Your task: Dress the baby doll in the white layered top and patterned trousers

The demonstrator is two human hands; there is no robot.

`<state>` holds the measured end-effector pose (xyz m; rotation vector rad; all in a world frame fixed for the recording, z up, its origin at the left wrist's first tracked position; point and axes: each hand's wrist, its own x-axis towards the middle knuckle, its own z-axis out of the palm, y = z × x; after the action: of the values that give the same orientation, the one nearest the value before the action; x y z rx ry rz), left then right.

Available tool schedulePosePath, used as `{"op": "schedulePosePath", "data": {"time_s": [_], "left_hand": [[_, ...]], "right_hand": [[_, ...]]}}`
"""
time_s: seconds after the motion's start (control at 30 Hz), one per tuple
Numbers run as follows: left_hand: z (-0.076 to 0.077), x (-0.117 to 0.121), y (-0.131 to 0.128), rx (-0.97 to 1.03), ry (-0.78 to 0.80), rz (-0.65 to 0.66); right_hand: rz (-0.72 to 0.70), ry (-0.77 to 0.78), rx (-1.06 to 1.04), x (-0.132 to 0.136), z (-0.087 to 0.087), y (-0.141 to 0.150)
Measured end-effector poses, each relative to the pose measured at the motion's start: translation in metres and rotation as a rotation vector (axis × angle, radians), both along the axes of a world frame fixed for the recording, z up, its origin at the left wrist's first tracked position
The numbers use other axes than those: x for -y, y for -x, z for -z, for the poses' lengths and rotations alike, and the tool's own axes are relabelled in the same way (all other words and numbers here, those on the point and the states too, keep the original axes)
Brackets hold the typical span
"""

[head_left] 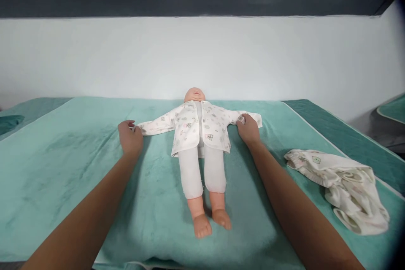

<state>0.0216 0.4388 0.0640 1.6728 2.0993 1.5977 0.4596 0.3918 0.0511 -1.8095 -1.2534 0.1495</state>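
From the head view, we're looking at a baby doll [191, 175] on its back across a green sheet [79, 156], feet towards us, wearing a printed white jacket [186, 128], front open. Our left hand [131, 137] pinches the end of one sleeve [160, 125], fingers nearly closed; our right hand [249, 130] curls round the other sleeve [233, 116], just short of its cuff. Over on our right lies a crumpled printed garment [351, 185].

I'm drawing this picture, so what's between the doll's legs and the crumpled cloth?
In the head view, the person's right forearm crosses between the doll's legs and crumpled cloth, above green cover.
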Motion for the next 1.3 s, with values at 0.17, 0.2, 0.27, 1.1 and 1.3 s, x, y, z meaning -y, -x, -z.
{"op": "schedulePosePath", "data": {"time_s": [0.17, 0.2, 0.27, 1.1, 1.3], "left_hand": [[0.0, 0.003, 0.002, 0.046, 0.005, -0.014], [0.0, 0.005, 0.003, 0.041, 0.013, -0.013], [-0.001, 0.011, 0.005, 0.026, 0.032, -0.008], [-0.047, 0.288, -0.1, 0.155, 0.356, 0.999], [-0.073, 0.309, -0.101, 0.045, 0.413, 1.14]], "right_hand": [[0.009, -0.027, 0.018, 0.018, 0.002, 0.005], [0.011, -0.033, 0.021, 0.026, 0.003, 0.007], [0.007, -0.049, 0.031, 0.049, 0.005, 0.015], [-0.221, 0.38, 0.154, 0.257, -0.093, -0.012], [-0.608, 0.054, -0.654, 0.28, -0.166, 0.07]]}}
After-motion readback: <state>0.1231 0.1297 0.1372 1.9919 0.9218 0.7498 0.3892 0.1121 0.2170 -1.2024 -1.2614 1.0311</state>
